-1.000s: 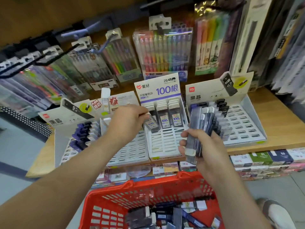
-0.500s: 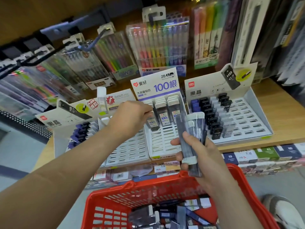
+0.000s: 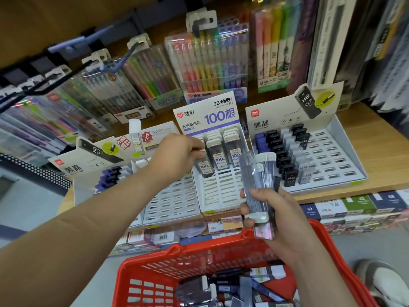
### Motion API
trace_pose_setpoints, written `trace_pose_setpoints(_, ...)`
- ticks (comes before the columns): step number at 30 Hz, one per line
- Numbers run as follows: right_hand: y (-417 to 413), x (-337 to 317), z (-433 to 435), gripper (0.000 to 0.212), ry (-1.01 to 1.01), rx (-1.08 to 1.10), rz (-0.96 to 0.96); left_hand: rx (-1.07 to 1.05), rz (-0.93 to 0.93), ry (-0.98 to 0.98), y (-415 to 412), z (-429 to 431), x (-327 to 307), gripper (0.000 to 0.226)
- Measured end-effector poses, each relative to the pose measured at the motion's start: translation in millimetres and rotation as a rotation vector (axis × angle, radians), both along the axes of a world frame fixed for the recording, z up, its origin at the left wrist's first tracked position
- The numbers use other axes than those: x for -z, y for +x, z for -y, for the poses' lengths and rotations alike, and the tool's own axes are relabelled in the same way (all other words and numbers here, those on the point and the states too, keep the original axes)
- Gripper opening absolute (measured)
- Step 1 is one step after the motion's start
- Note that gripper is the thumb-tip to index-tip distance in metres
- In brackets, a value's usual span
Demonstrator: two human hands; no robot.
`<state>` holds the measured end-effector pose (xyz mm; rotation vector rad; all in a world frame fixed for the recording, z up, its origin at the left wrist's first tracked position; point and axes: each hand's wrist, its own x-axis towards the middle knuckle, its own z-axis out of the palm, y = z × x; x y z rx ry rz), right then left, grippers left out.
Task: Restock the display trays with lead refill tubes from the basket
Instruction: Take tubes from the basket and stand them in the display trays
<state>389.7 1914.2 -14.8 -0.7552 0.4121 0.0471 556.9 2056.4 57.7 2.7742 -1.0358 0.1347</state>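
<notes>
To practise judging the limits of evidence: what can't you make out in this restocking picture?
All in the head view.
How many tubes the bundle in the right hand holds: clear, overlapping.
Whether the tube the left hand pinches is seated in its slot: small, blurred.
All that lies in the basket: cut off by the bottom edge.
Small print on the boxes below the shelf: blurred.
</notes>
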Motion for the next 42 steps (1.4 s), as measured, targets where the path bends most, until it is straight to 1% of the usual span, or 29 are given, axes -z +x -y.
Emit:
trace_pose_setpoints(2, 0.1, 2.0, -0.6, 0.033, 0.026, -0.005, 0.007, 0.025, 0.045, 0.025, 1.3, 0.8, 3.8, 0.016)
trace_pose_setpoints(4, -0.4, 0.9, -2.5, 0.041, 0.047, 0.004, 0.012, 0.051, 0.129, 0.041, 3.1, 0.4, 7.5, 0.015)
trace_pose_setpoints(6, -1.0, -2.2, -4.4, 0.036, 0.079, 0.031, 0.032, 0.055, 0.2, 0.024, 4.5, -0.1, 10.1, 0.014)
trace_pose_setpoints(9, -1.9, -4.1, -7.0, 0.032, 0.106, 0.068, 0.048, 0.008, 0.196, 0.001, 4.4, 1.8, 13.2, 0.015)
trace_pose_setpoints(12, -2.6, -3.5, -9.6, 0.035, 0.045, 0.088, 0.028, -0.006, 0.199, -0.038, 4.4, 2.9, 16.0, 0.012)
trace_pose_setpoints(14, -1.9, -2.6, -11.4, 0.033, -0.012, 0.106, 0.004, -0.021, 0.212, -0.097, 2.1, 1.4, 15.3, 0.013)
trace_pose_setpoints(17, -0.7, -0.4, -11.2, 0.026, -0.106, 0.123, -0.029, -0.145, 0.209, -0.142, -10.1, 6.5, 11.0, 0.016)
trace_pose_setpoints(18, -0.5, -0.1, -10.7, 0.027, -0.137, 0.11, -0.031, -0.18, 0.131, -0.179, -17.0, 9.6, 9.0, 0.014)
trace_pose_setpoints(19, -0.5, -1.2, -10.2, 0.026, -0.163, 0.098, -0.033, -0.19, -0.011, -0.252, -26.6, 13.5, 4.7, 0.014)
trace_pose_setpoints(20, -0.7, -2.6, -9.6, 0.023, -0.181, 0.092, -0.037, -0.148, -0.169, -0.346, -36.9, 16.2, 1.2, 0.02)
trace_pose_setpoints(21, -0.9, -4.2, -9.3, 0.02, -0.185, 0.088, -0.041, -0.087, -0.331, -0.442, -47.2, 15.2, -0.7, 0.032)
trace_pose_setpoints(22, -1.4, -6.1, -9.0, 0.019, -0.176, 0.083, -0.041, 0.001, -0.396, -0.448, -55.5, 11.2, 1.0, 0.045)
trace_pose_setpoints(23, -1.8, -7.4, -8.2, 0.018, -0.164, 0.079, -0.041, 0.071, -0.381, -0.352, -61.4, 7.4, 4.0, 0.052)
trace_pose_setpoints(24, -2.3, -8.2, -7.0, 0.016, -0.162, 0.071, -0.043, 0.122, -0.3, -0.221, -65.2, 3.2, 8.5, 0.051)
trace_pose_setpoints(26, -3.4, -9.7, -5.8, 0.015, -0.175, 0.04, -0.045, 0.215, 0.007, -0.057, -68.1, -5.5, 19.6, 0.035)
trace_pose_setpoints(27, -3.9, -11.0, -6.1, 0.022, -0.169, 0.015, -0.044, 0.238, 0.112, -0.057, -68.9, -8.7, 24.6, 0.028)
trace_pose_setpoints(28, -4.1, -11.2, -6.7, 0.034, -0.14, -0.004, -0.034, 0.234, 0.147, -0.115, -70.7, -11.3, 27.2, 0.023)
trace_pose_setpoints(29, -3.6, -11.2, -7.5, 0.048, -0.092, -0.006, -0.013, 0.18, 0.116, -0.19, -74.4, -12.5, 27.6, 0.017)
trace_pose_setpoints(30, -3.4, -10.8, -7.7, 0.059, -0.044, 0.005, 0.013, 0.082, 0.023, -0.279, -79.1, -12.3, 26.7, 0.009)
trace_pose_setpoints(31, -3.0, -10.4, -8.1, 0.064, -0.034, 0.015, 0.028, -0.046, -0.128, -0.371, -83.8, -11.6, 26.5, 0.006)
trace_pose_setpoints(32, -3.0, -9.9, -8.5, 0.063, -0.073, 0.012, 0.025, -0.178, -0.306, -0.48, -87.8, -10.5, 25.7, 0.009)
trace_pose_setpoints(33, -3.4, -9.8, -9.6, 0.06, -0.14, -0.001, 0.013, -0.279, -0.479, -0.623, -90.7, -9.0, 25.5, 0.008)
trace_pose_setpoints(34, -4.0, -10.2, -11.2, 0.051, -0.204, -0.01, 0.001, -0.354, -0.624, -0.772, -93.6, -7.2, 24.8, 0.005)
trace_pose_setpoints(35, -4.1, -9.6, -13.1, 0.039, -0.243, -0.012, 0.0, -0.406, -0.73, -0.892, -96.1, -6.0, 24.6, 0.006)
trace_pose_setpoints(36, -3.7, -8.8, -15.3, 0.027, -0.257, -0.005, 0.008, -0.437, -0.802, -0.97, -98.2, -5.2, 24.6, 0.007)
trace_pose_setpoints(37, -2.8, -9.1, -17.7, 0.02, -0.257, 0.007, 0.014, -0.449, -0.844, -1.008, -100.1, -4.7, 24.7, 0.01)
trace_pose_setpoints(38, -1.8, -8.7, -19.6, 0.016, -0.257, 0.023, 0.011, -0.451, -0.87, -1.016, -101.4, -3.8, 24.3, 0.014)
trace_pose_setpoints(40, -0.2, -6.1, -20.8, 0.015, -0.283, 0.066, -0.01, -0.424, -0.891, -1.024, -101.8, -2.2, 22.7, 0.027)
trace_pose_setpoints(42, -0.3, -2.5, -18.3, 0.015, -0.335, 0.094, -0.019, -0.433, -0.863, -1.079, -94.5, -4.2, 18.5, 0.041)
